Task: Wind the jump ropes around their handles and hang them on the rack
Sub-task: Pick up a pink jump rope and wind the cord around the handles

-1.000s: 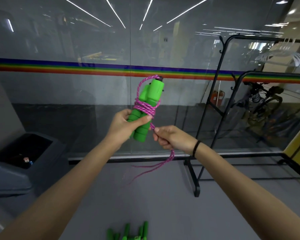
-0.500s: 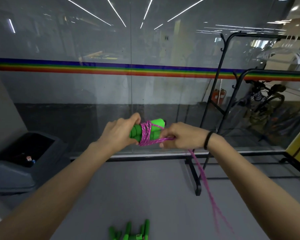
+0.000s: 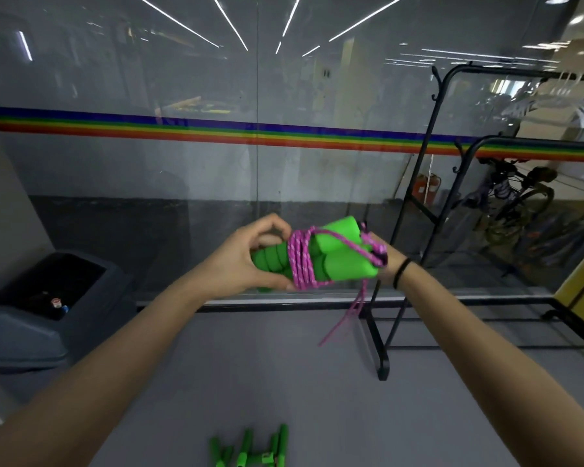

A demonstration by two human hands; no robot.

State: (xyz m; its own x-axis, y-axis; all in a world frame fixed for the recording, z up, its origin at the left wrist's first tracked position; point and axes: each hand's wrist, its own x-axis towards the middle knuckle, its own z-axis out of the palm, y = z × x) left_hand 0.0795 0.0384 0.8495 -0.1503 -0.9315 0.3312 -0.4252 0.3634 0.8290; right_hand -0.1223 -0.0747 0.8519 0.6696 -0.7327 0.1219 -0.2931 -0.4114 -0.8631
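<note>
Two green jump-rope handles [image 3: 338, 261] lie side by side, roughly horizontal, in front of me at chest height. My left hand [image 3: 246, 261] grips their left ends. Pink rope [image 3: 302, 261] is coiled around their middle, and one strand crosses over the right ends. My right hand [image 3: 383, 261] is mostly hidden behind those ends and pinches the rope there. A loose tail of the rope [image 3: 346, 315] dangles below. A black metal rack [image 3: 432, 183] stands to the right.
More green handles [image 3: 250, 448] lie on the grey floor at the bottom edge. A dark bin [image 3: 44, 308] sits at the left. A glass wall with a rainbow stripe [image 3: 216, 129] runs ahead. White hangers [image 3: 553, 106] hang on the rack's top bar.
The handles went from upright to horizontal and dropped lower. My right hand carried the rope around them and now sits behind their right ends; the dangling tail is shorter.
</note>
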